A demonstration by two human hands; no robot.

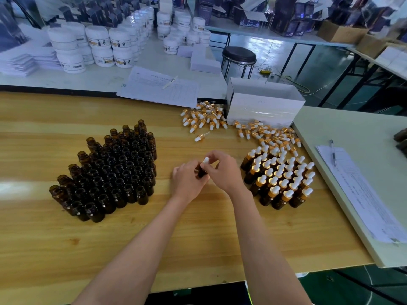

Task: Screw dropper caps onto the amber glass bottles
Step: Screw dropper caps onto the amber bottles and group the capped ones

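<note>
Both hands meet over the middle of the wooden surface [198,249]. The left hand [187,183] is wrapped around a small amber bottle [201,172], of which only a dark sliver shows between the fingers. The right hand [222,170] pinches the dropper cap [206,160] sitting on the bottle's neck, its white rubber bulb poking up just above the fingertips.

To the left of the hands, well apart, stands a tight block of open bottles [110,172], all upright and uncapped. To the right, near the right wrist, stands a cluster of capped bottles [282,179] with gold collars and white bulbs. Beyond them, loose dropper caps [204,119] lie scattered on the surface beside a white cardboard box [264,102]. Paper sheets [158,86] with a pen [169,82] lie at the far edge.
</note>
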